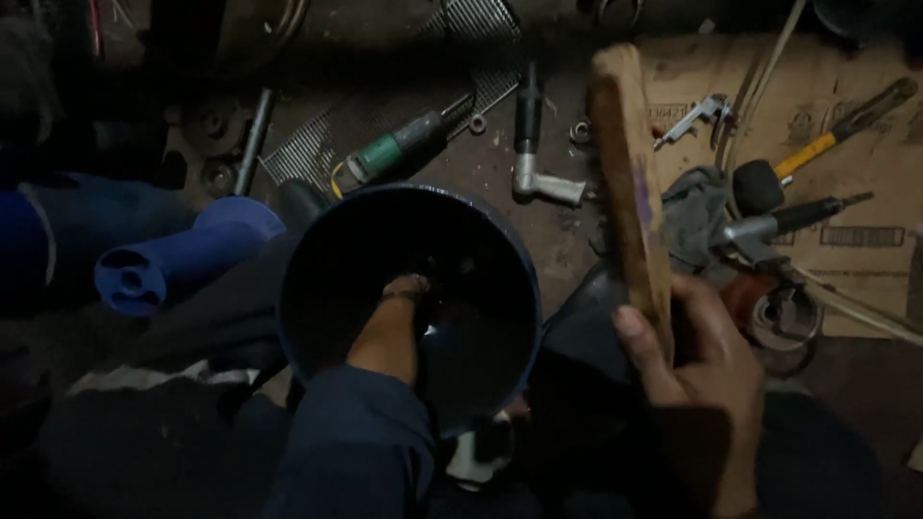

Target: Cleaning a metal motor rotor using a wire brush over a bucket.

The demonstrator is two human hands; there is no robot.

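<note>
Inside the blue pipe [317,240] our left hand [404,288] reaches; its grip is hidden. Our right hand [692,356] clenches a wooden stick [630,183].

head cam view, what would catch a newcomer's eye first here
The big dark blue pipe in the middle, open end up, with the left hand reaching down inside it. At right, the right hand grips a wooden stick held upright. Tools lie scattered on the floor behind, a bright blue handle at left.

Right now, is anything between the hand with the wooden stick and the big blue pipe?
Nothing visible. The right hand holds the wooden stick upright just beside the wide dark-blue pipe; the left hand is already inside it.
</note>
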